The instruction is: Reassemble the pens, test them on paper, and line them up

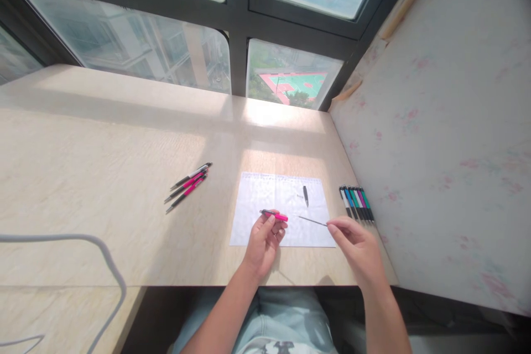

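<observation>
My left hand (265, 240) is closed around a pink pen barrel (281, 217) with a black clip end, held over the sheet of white paper (253, 193). Between the thumb and fingers of my right hand (357, 243) is one end of a thin, dark ink refill (312, 220). The refill's other end points left toward the barrel's open end, with a gap between them. On the paper, beyond the refill, lies a black pen grip section (306, 196). Beside it is a small spring-like piece (299, 196), too faint to make out fully.
Several assembled pens (357, 203) lie in a row by the right wall (435, 177). To the left, a few pink and white pens (188, 187) rest on the tabletop (103, 177). A grey cable (110, 260) curves over the near left. Windows (166, 55) border the far edge.
</observation>
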Demonstrator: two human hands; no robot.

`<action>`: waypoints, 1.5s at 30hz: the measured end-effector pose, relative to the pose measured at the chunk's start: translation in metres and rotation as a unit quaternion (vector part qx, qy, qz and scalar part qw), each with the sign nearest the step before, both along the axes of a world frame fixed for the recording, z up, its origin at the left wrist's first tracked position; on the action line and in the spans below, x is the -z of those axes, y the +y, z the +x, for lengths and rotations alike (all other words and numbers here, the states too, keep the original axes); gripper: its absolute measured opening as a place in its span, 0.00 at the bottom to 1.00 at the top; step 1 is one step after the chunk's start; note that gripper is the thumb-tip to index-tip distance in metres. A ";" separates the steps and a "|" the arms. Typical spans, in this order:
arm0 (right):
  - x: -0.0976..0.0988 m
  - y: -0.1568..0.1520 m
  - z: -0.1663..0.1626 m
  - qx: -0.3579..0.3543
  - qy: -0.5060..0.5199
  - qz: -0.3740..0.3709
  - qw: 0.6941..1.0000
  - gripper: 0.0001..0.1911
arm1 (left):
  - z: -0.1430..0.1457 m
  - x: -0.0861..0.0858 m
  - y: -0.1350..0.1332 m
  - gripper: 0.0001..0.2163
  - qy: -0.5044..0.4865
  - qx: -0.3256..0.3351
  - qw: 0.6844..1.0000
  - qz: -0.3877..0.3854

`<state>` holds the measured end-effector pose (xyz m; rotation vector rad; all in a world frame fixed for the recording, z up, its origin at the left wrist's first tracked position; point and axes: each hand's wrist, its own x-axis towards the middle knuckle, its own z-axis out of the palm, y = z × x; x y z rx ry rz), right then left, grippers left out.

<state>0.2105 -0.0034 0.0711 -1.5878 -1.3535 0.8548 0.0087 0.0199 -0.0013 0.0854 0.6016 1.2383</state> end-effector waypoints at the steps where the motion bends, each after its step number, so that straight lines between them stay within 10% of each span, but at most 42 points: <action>1: -0.001 0.000 0.000 -0.017 -0.011 0.004 1.000 0.09 | 0.000 0.000 0.000 0.08 0.000 -0.001 1.000 0.000; 26: -0.016 0.005 -0.039 -0.119 -0.132 0.088 0.980 0.07 | 0.003 -0.010 -0.006 0.08 0.070 0.013 0.996 0.044; 45: -0.002 0.008 -0.047 -0.076 -0.097 0.000 0.992 0.16 | 0.001 -0.012 -0.006 0.09 0.068 0.042 0.996 0.032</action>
